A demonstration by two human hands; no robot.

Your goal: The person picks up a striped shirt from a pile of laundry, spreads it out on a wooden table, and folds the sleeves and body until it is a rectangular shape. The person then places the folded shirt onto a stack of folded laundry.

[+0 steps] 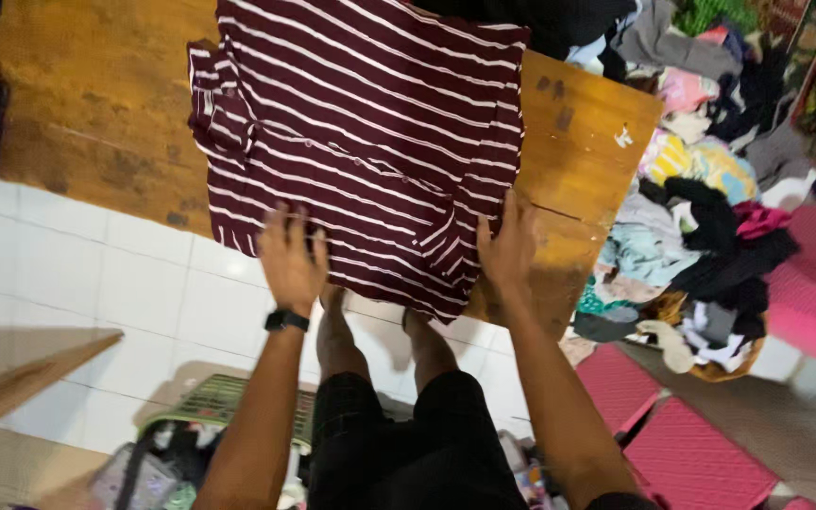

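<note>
The shirt (361, 142), maroon with white stripes, lies flat on the counter (578, 161), its near hem overhanging the edge. Left hand (292, 257) and right hand (508, 247) press flat on the hem, fingers spread, pinching nothing. The fabric looks light, soft and limp; take hold at hem corners or side seams.

A maroon shirt (370, 132) with thin white stripes lies spread flat on the wooden table (96, 104), apparently folded, its near edge hanging slightly over the table's rim and small buttons showing mid-cloth.
</note>
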